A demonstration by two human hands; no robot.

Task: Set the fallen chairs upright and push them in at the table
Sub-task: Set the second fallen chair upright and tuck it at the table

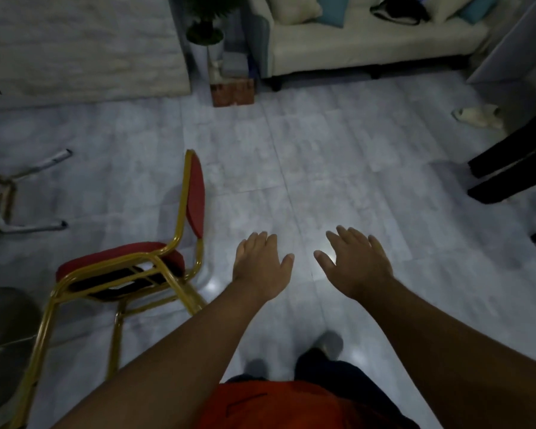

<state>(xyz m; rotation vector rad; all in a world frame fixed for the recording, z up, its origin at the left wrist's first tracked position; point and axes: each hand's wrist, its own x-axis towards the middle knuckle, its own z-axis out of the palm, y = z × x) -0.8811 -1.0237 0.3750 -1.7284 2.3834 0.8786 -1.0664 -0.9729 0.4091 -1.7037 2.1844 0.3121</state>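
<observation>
A red padded chair with a gold metal frame lies tipped over on the grey tiled floor at the left, its legs pointing toward me and its backrest standing on edge. My left hand hovers open just right of the chair, not touching it. My right hand is open too, fingers spread, over bare floor. At the far left edge another fallen chair shows only white-tipped legs and part of a frame. A round glass table top is at the lower left corner.
A cream sofa with cushions stands at the back, a potted plant and a small brown box to its left. A pale rug lies back left. Dark furniture legs and a slipper are at the right.
</observation>
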